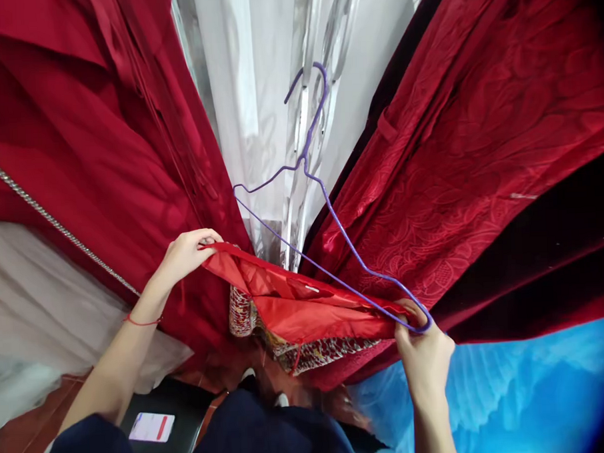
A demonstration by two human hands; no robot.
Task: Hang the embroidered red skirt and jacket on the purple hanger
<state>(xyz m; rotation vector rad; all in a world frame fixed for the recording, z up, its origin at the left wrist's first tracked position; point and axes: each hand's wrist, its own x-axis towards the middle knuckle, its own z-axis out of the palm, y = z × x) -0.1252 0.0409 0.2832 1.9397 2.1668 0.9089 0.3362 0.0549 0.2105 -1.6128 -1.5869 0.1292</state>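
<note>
A garment with a bright red lining [296, 317] and patterned gold-and-red outer fabric [240, 312] is stretched between my hands, its upper edge held open. My left hand [189, 251] pinches one end of that edge. At the opposite end, my right hand [423, 348] grips the garment together with the lower right corner of a purple wire hanger [306, 161]. The hanger tilts upward from there, its hook pointing up and its left corner free of the garment. A small white label shows inside the lining.
Dark red dresses hang at left [102, 128] and right [479, 165], with a shiny metal rack [319, 45] and white curtain between them. A blue ruffled gown [519, 390] is at lower right. A phone [151, 427] lies on a black seat [182, 409] at lower left.
</note>
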